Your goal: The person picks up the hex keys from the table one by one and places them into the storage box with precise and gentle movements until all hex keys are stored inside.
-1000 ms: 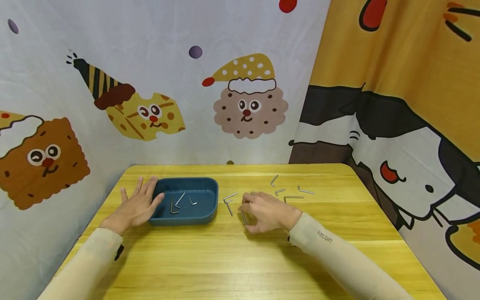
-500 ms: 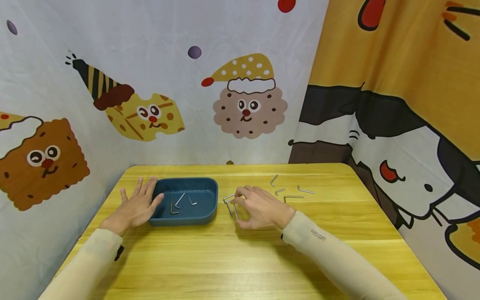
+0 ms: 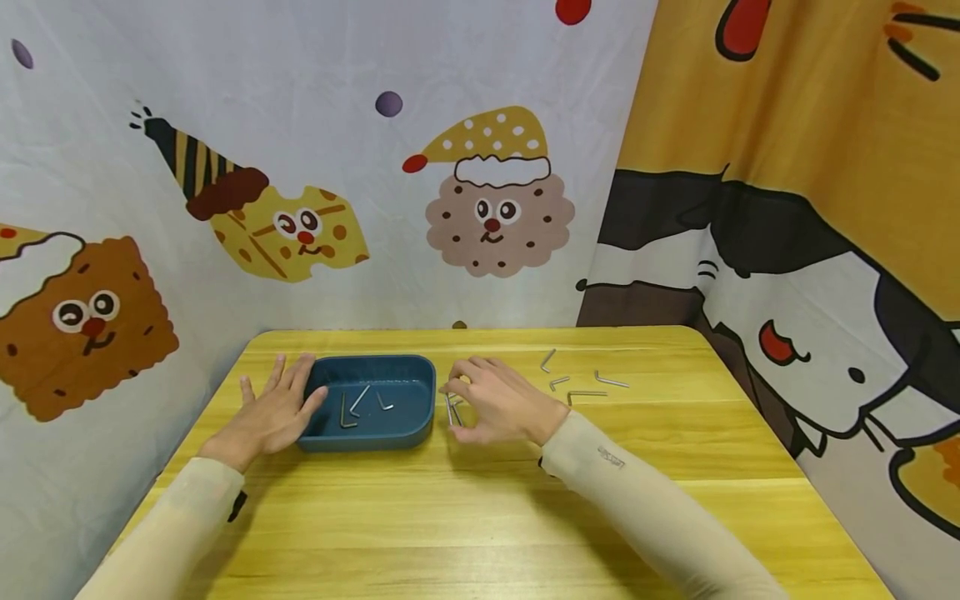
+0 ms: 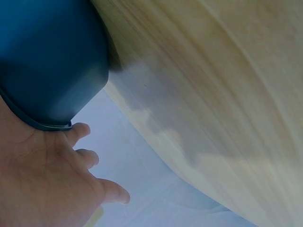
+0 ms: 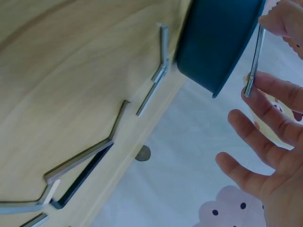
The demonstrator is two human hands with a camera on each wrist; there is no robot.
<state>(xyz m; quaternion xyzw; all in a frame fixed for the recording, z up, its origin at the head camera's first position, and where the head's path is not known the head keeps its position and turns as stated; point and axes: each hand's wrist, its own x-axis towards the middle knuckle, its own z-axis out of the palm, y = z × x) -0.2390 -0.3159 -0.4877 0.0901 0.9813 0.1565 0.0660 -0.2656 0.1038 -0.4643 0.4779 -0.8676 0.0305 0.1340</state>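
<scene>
In the head view my right hand [image 3: 498, 404] is just right of the blue tray [image 3: 367, 443], pinching a hex key [image 5: 255, 59] between thumb and fingertips. The right wrist view has its other fingers spread apart. Beneath this hand, loose hex keys [image 3: 459, 412] lie on the table, partly hidden. My left hand [image 3: 272, 412] rests against the tray's left end with fingers extended and the thumb over the rim. Against the palm in the left wrist view is the tray's rim [image 4: 52, 127]. Inside the tray lie three hex keys [image 3: 360, 402].
Several more L-shaped hex keys [image 3: 587, 393] are scattered at the back right of the wooden table [image 3: 465, 533]. A printed curtain [image 3: 405, 292] hangs behind the table's far edge, and another cloth continues down the right side.
My right hand has moved left with the hex key, from the middle of the table to beside the tray, passing over the loose keys. My left hand and the tray have stayed put.
</scene>
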